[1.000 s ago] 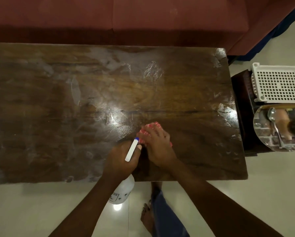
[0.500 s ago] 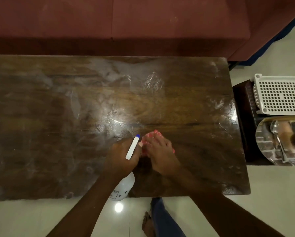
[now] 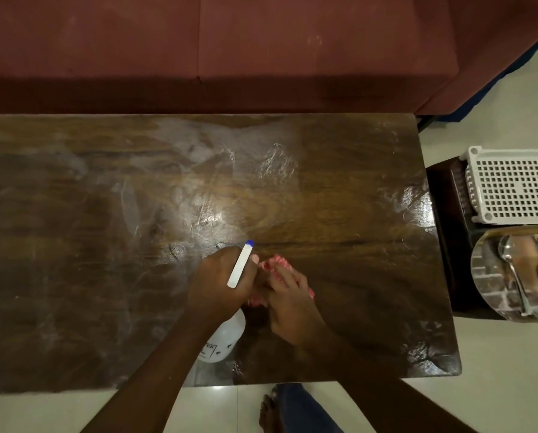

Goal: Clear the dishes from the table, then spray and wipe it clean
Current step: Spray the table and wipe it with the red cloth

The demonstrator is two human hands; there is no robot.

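A dark wooden table (image 3: 339, 189) fills the view, its top streaked with wet smears. My left hand (image 3: 221, 279) grips the neck of a white spray bottle (image 3: 225, 337), whose white head with a blue nozzle tip points away from me. My right hand (image 3: 288, 298) lies flat, fingers straight, pressing a pink cloth (image 3: 274, 264) onto the tabletop just right of the bottle. Most of the cloth is hidden under the hand.
A dark red sofa (image 3: 261, 51) runs along the table's far edge. To the right, a low dark stand holds a white perforated rack (image 3: 514, 189) and a shiny steel plate (image 3: 492, 276) with a spoon (image 3: 511, 270). My bare foot (image 3: 269, 410) stands on the pale floor.
The view has shifted so the table sits lower in frame. Both hands stay close together near the table's front middle, the right one with the cloth shifting only slightly.
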